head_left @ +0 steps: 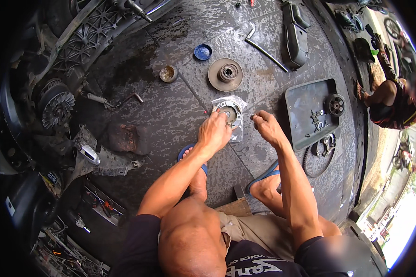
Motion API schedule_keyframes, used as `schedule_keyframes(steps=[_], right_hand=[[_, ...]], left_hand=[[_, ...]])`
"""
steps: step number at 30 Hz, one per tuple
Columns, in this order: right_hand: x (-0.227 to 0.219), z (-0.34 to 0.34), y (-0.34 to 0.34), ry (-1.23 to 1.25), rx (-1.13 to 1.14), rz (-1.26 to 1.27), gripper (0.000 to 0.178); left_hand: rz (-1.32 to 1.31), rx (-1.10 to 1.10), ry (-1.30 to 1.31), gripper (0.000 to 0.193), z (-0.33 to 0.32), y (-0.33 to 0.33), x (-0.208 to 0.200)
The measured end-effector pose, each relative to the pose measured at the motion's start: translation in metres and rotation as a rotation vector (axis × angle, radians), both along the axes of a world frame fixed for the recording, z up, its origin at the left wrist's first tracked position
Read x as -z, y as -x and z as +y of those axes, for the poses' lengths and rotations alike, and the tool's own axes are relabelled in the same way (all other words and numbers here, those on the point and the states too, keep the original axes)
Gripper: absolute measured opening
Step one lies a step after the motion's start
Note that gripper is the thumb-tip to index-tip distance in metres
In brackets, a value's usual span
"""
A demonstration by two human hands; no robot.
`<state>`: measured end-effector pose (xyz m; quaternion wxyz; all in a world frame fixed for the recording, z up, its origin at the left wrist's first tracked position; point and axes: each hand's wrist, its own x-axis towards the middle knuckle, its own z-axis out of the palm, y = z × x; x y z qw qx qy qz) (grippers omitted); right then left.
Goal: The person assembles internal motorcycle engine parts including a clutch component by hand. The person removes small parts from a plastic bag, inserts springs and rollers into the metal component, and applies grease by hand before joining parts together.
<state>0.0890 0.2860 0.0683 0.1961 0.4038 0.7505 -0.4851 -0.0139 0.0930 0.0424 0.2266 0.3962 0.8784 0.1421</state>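
Observation:
In front of me lies a round metal ring-shaped part [236, 109] with a pale flat centre, on a clear plastic bag [237, 135]. My left hand [213, 132] grips its near left edge, the fingers curled over it and partly hiding it. To its right, my right hand [268, 127] is closed in a pinch. A thin, pointed metal piece [250, 112] sticks out from those fingertips toward the ring; its kind is too small to make out. Just beyond the ring sits a brown metal pulley disc [225, 75] with a raised hub.
A blue lid [202, 52] and an open tin of grease [168, 73] stand farther off. On the right, a grey tray [305, 92] holds bolts and a toothed wheel [335, 104], beside a belt [315, 175]. Motorcycle parts [58, 104] crowd the left. A person [393, 99] sits far right.

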Motion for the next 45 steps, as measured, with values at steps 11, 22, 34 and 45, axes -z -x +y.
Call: schedule_keyframes(steps=[11, 22, 34, 45], right_hand=[[0.001, -0.101, -0.001, -0.007, 0.375, 0.365, 0.022], [-0.008, -0.085, 0.009, -0.093, 0.327, 0.170, 0.023], [0.001, -0.036, 0.002, 0.040, 0.050, -0.113, 0.035], [0.016, -0.047, -0.004, 0.014, 0.299, 0.080, 0.034]], left_hand=[[-1.778, -1.088, -0.930, 0.034, 0.013, 0.007, 0.009], [-0.990, -0.603, -0.677, 0.023, 0.004, -0.002, 0.005], [-0.378, -0.012, -0.452, 0.021, 0.001, -0.021, 0.010], [-1.239, -1.105, -0.521, 0.017, 0.035, -0.003, 0.032]])
